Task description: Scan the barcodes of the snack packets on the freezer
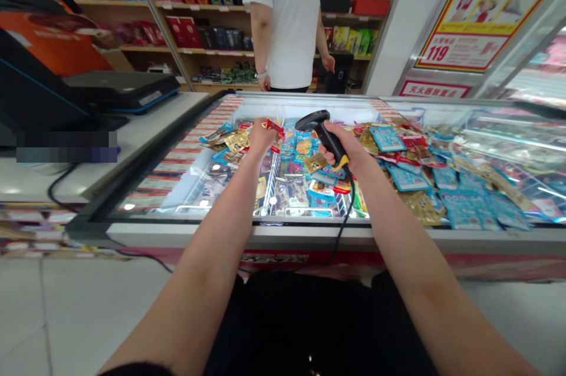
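The scanner (pixel 319 136) is resting in the right hand (pixel 341 149), which is closed around its handle, above the freezer (pixel 283 233). The left hand (pixel 262 138) is pinching a red packet (pixel 274 126) just beside the scanner's head. Many packets (pixel 387 138) are lying heaped below. The black cord (pixel 347 217) is trailing over the freezer's front edge, where tension could snag it. A loose pinch could drop the packet. Beyond, a person (pixel 285 16) is standing before shelves (pixel 207 6).
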`<state>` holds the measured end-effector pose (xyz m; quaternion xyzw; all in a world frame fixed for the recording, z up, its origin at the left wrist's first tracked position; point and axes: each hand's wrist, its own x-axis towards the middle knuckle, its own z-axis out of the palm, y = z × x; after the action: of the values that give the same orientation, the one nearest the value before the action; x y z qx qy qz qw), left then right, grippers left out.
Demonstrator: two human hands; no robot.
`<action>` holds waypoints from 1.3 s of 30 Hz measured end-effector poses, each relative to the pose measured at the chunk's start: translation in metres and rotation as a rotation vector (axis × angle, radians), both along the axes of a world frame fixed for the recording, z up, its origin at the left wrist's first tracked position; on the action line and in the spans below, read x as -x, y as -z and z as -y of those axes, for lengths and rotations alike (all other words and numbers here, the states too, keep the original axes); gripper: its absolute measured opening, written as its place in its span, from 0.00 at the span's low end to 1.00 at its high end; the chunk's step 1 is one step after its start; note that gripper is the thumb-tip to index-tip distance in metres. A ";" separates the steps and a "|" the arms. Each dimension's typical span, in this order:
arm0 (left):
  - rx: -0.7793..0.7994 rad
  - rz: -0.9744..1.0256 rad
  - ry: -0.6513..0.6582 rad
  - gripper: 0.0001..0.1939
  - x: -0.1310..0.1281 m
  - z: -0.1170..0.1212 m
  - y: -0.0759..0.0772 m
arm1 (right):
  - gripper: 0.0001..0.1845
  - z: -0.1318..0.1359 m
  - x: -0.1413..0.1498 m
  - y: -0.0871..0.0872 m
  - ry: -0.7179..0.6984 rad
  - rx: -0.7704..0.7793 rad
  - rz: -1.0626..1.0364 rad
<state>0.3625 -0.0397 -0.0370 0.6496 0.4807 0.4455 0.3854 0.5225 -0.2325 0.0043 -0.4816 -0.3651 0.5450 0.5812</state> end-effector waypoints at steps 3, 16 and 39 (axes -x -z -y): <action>-0.121 -0.175 -0.102 0.26 0.018 -0.007 -0.008 | 0.22 0.000 -0.001 -0.002 0.026 -0.014 -0.006; -0.094 -0.639 -0.245 0.30 0.063 0.000 -0.019 | 0.24 0.001 -0.016 -0.004 0.138 -0.055 -0.057; -0.358 -0.857 0.530 0.40 -0.046 0.091 0.008 | 0.25 -0.002 -0.025 -0.002 0.172 -0.045 -0.139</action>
<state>0.4084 -0.1302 -0.0453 0.9280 0.3309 0.1026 0.1371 0.5472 -0.2300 0.0068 -0.4592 -0.2934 0.5167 0.6603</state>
